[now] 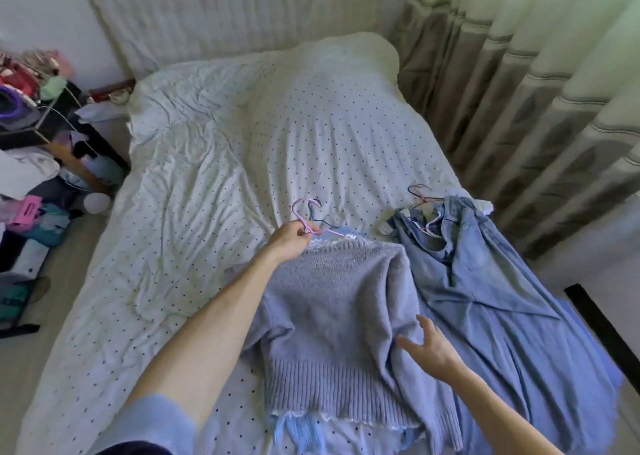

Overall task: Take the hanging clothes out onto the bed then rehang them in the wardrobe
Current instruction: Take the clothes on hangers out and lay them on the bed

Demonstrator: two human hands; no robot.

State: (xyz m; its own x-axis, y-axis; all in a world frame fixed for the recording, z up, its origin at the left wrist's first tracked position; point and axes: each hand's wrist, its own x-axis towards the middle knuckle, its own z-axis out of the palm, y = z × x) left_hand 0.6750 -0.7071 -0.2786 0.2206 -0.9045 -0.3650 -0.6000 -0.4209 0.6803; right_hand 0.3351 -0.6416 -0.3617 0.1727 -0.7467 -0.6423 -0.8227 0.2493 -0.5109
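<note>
A lilac-grey knitted sweater (332, 319) lies on the bed (214, 163) near its foot, over a light blue lacy garment (298, 430). My left hand (291, 241) grips the necks of a pink hanger (300, 212) and a blue hanger (317, 212) at the sweater's collar. With fingers spread, my right hand (431, 350) touches the sweater's right side. A blue denim dress (491, 302) on hangers (424, 195) lies to the right on the bed.
The bed has a white duvet with small dark dots. Beside its left edge stands a cluttered black shelf (41, 122) with clothes and bags. Grey-green curtains (540, 101) hang along the right side. A dark frame edge (602, 330) shows at lower right.
</note>
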